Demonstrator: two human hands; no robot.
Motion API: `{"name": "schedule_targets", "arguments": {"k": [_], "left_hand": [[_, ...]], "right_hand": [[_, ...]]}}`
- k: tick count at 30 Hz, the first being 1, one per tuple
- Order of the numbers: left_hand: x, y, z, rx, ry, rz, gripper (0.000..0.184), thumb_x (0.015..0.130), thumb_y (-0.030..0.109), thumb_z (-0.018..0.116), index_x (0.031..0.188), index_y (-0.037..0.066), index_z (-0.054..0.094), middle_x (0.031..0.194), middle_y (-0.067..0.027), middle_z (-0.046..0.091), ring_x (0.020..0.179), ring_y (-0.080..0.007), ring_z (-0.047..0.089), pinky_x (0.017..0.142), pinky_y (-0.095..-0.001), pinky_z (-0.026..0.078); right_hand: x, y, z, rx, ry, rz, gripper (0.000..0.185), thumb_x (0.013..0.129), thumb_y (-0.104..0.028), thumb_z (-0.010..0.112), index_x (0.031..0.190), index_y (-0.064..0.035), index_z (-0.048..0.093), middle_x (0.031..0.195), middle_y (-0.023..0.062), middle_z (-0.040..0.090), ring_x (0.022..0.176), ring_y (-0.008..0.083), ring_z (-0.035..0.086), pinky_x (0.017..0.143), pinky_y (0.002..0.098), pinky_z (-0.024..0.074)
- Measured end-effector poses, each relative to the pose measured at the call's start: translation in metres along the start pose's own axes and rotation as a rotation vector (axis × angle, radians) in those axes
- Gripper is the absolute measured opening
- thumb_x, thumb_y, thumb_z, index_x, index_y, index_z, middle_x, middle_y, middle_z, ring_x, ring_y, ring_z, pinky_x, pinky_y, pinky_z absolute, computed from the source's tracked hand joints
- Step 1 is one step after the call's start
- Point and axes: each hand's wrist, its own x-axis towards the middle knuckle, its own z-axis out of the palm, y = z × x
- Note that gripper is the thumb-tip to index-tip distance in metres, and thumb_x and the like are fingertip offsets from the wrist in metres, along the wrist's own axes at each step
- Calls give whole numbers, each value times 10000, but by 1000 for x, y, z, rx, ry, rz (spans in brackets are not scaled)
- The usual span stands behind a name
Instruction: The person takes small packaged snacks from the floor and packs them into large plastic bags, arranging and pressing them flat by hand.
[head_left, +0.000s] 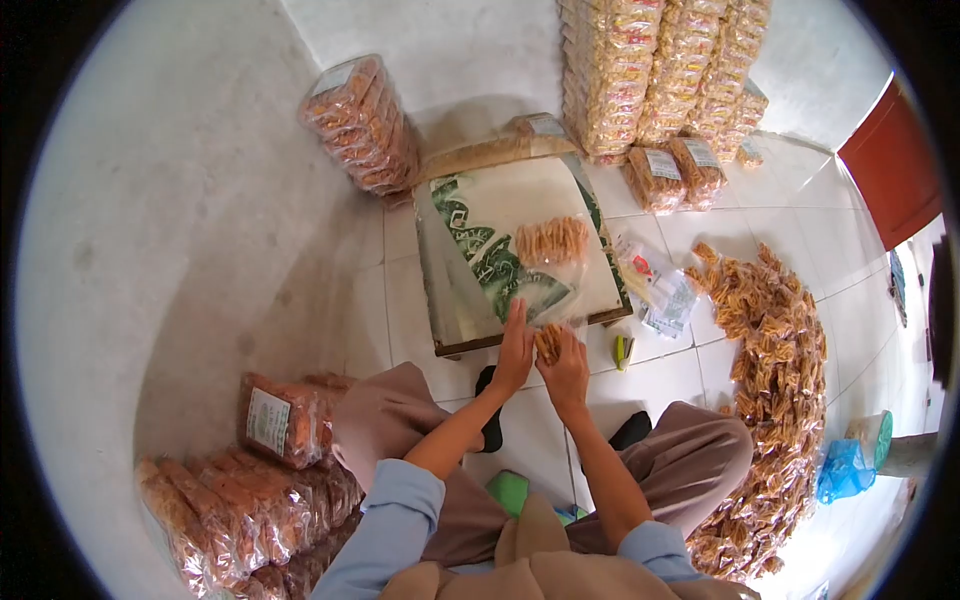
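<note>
Small packet of fried snack sticks (547,343), one, clear film: located at the near edge of the low table, between the two hands. Right hand (566,374): fingers curled, pinching this packet. Left hand (515,355): fingers straight and close together, pointing away from the body, just beside the packet; whether it pinches any film or touches the packet cannot be told. Large clear plastic bag (572,284), one: lying on the low table (435,300), near end towards the hands, with a row of snack packets (552,241) at its far part. Table top: green-and-white patterned sheet (490,262). Step in hand, by judgement: handling of the single packet at the bag's near end. Next move, by judgement: calls for a light grip, as the sticks look brittle, and for the bag's thin film to be kept spread so that nothing snags. Right of the table, on floor tiles: yellow stapler (623,351), one; plastic sleeves with printed labels (668,305), loose; heap of small snack packets (780,370), long and curved, beside the right knee. Beyond the table: tall stacks of filled bags (615,80); two labelled bags (655,178) at their foot. Left: stack of reddish-brown bags (365,125) by the wall; labelled bag (285,422) beside the left knee, on further filled bags (225,510).
</note>
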Motion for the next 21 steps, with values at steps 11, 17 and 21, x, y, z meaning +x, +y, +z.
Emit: {"name": "schedule_targets", "arguments": {"k": [11, 17, 21], "left_hand": [[5, 12, -8, -38, -122, 207, 579, 934, 372, 341, 1413, 142, 111, 1459, -156, 46, 1335, -309, 125, 1055, -378, 172], [37, -11, -9, -581, 116, -192, 665, 920, 458, 319, 1407, 81, 67, 1463, -125, 51, 1343, -252, 90, 1068, -338, 125], [67, -14, 9, -892, 120, -290, 681, 919, 479, 299, 1403, 62, 64, 1464, -110, 54, 1339, -220, 94, 1070, -319, 115]], "right_hand": [[30, -5, 25, 348, 45, 178, 579, 736, -112, 643, 1228, -14, 354, 1002, 212, 553, 937, 402, 523, 754, 422, 436], [26, 0, 47, 280, 6, 230, 657, 739, -115, 656, 1274, -4, 290, 1075, 238, 506, 1010, 402, 491, 807, 427, 413], [30, 5, 57, 210, -3, 184, 667, 740, -117, 654, 1274, 19, 279, 1172, 268, 426, 1084, 421, 423, 881, 434, 377]]}}
